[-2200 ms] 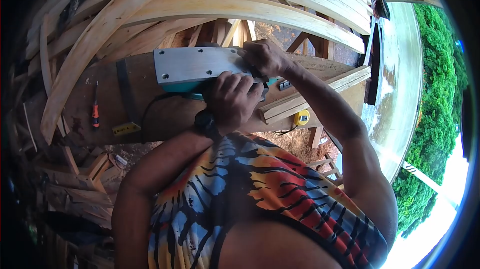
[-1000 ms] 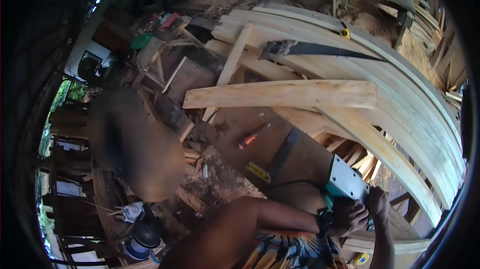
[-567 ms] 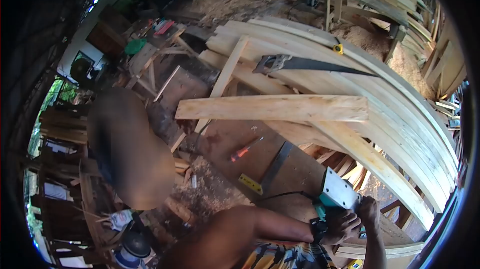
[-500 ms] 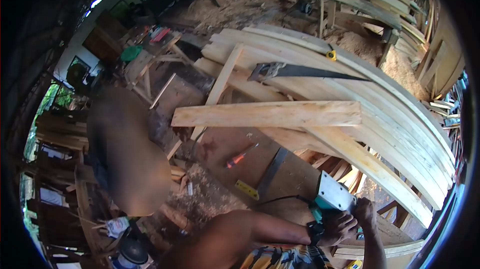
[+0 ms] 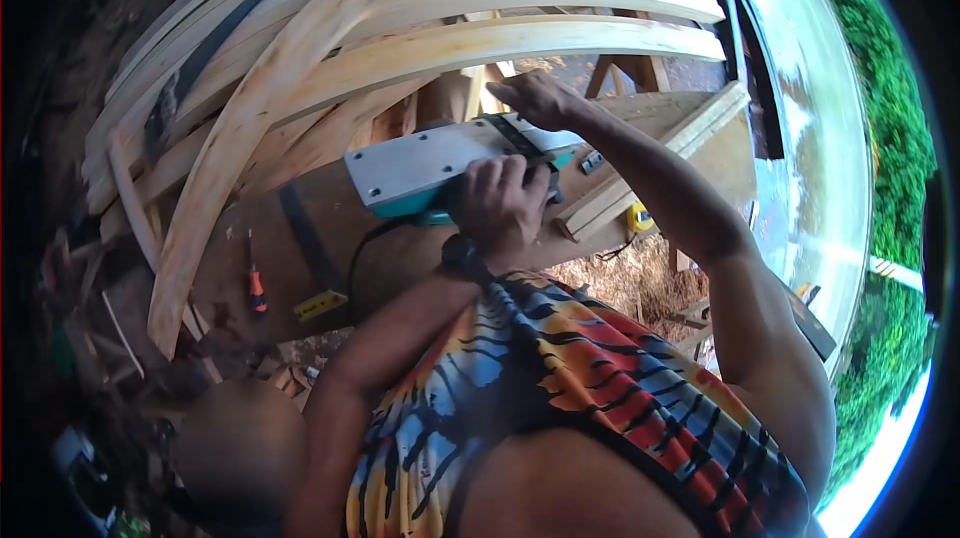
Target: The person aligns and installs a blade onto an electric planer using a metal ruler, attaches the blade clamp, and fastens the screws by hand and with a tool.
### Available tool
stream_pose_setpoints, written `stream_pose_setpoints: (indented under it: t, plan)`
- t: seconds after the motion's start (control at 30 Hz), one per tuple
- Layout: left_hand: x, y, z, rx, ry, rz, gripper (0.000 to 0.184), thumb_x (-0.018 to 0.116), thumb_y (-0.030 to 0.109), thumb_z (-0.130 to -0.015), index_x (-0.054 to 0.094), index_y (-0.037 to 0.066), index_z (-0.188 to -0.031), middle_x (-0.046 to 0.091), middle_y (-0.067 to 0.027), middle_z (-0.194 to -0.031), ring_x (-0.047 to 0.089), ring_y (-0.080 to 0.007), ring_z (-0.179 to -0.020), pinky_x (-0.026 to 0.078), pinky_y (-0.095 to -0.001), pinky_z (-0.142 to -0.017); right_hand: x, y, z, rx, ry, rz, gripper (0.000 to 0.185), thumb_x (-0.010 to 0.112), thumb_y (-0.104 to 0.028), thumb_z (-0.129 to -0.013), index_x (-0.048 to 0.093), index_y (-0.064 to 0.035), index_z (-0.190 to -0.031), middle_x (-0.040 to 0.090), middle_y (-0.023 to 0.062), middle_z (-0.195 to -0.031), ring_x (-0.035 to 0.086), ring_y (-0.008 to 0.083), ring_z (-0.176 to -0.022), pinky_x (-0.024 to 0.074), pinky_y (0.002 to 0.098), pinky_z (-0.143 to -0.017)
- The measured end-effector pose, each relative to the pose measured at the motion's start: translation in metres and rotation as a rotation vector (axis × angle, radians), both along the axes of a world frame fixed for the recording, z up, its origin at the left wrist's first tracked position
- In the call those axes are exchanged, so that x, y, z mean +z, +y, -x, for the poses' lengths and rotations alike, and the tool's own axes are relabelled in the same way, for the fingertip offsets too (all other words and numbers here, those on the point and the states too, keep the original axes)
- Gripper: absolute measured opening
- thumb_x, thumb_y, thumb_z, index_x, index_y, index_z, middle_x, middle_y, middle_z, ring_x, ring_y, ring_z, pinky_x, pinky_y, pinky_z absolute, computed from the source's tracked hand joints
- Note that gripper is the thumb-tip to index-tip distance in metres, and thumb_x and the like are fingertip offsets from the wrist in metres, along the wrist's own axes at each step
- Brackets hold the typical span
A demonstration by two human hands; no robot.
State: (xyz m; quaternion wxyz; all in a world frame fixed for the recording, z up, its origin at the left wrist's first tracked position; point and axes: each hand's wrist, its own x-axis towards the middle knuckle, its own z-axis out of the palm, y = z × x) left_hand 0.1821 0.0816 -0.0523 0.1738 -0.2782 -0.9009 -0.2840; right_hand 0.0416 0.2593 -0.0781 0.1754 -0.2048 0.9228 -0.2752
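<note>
A teal electric planer (image 5: 425, 166) lies upside down on the brown board, its metal sole and dark blade slot facing up. My left hand (image 5: 498, 200), with a dark band at the wrist, is wrapped round the planer's near side. Just above the sole's far edge, beside the blade slot, is my right hand (image 5: 542, 100), its fingers stretched out to the left; nothing shows in them. A black cord runs from the planer's left end.
Long pale planks (image 5: 520, 38) lie beyond the board, a saw (image 5: 215, 43) on them. On the board are a red-handled screwdriver (image 5: 257, 283), a square (image 5: 310, 238) and a wood piece (image 5: 650, 163). A yellow tape measure (image 5: 638, 216) is nearby. A blurred round shape (image 5: 240, 448) is lower left.
The view has swung from the workshop on the left back down to the planer. My right hand has come up off the planer and its fingers have straightened. My left hand stays on it.
</note>
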Motion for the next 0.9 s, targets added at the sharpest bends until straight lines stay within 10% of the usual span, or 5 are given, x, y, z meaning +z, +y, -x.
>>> stream_pose_setpoints:
  t: [0.4, 0.53, 0.67, 0.9]
  plan:
    - [0.0, 0.004, -0.002, 0.024, -0.032, 0.003, 0.027, 0.077, 0.031, -0.084, 0.07, 0.015, -0.105, 0.058, -0.0065, -0.096, 0.059, -0.0278, -0.091, 0.046, -0.048, -0.086, -0.066, 0.006, 0.009, 0.357, 0.288, 0.132, 0.041, 0.057, -0.031, -0.104, 0.067, 0.0, -0.079, 0.069, 0.0208, -0.079, 0.065, 0.0398, -0.073, 0.0507, 0.0486, -0.069]
    - [0.006, 0.0, -0.009, -0.117, -0.134, -0.101, 0.024, 0.058, 0.025, -0.09, 0.068, 0.013, -0.108, 0.061, -0.0082, -0.099, 0.06, -0.0276, -0.099, 0.046, -0.0454, -0.096, -0.082, 0.026, 0.003, 0.285, -0.149, 0.033, 0.032, 0.064, -0.023, -0.091, 0.068, -0.0063, -0.064, 0.053, 0.0147, -0.051, 0.055, 0.0265, -0.047, 0.0442, 0.0441, -0.053]
    - [-0.054, 0.03, -0.014, 0.142, 0.222, -0.109, 0.031, 0.059, 0.027, -0.087, 0.071, 0.011, -0.11, 0.065, -0.0094, -0.108, 0.063, -0.0289, -0.106, 0.048, -0.0487, -0.102, -0.092, 0.028, 0.009, 0.515, 0.359, 0.244, 0.018, 0.069, -0.006, -0.08, 0.052, -0.0068, -0.074, 0.05, 0.0133, -0.061, 0.054, 0.0368, -0.059, 0.0399, 0.0482, -0.054]
    - [-0.041, 0.035, -0.014, 0.279, 0.159, -0.122, 0.023, 0.064, 0.026, -0.081, 0.075, 0.017, -0.099, 0.067, -0.0057, -0.11, 0.063, -0.024, -0.105, 0.051, -0.0418, -0.099, -0.047, -0.009, 0.003, 0.329, 0.196, -0.317, 0.022, 0.063, -0.025, -0.088, 0.07, -0.0048, -0.094, 0.068, 0.0224, -0.088, 0.07, 0.0419, -0.084, 0.0571, 0.0512, -0.075]
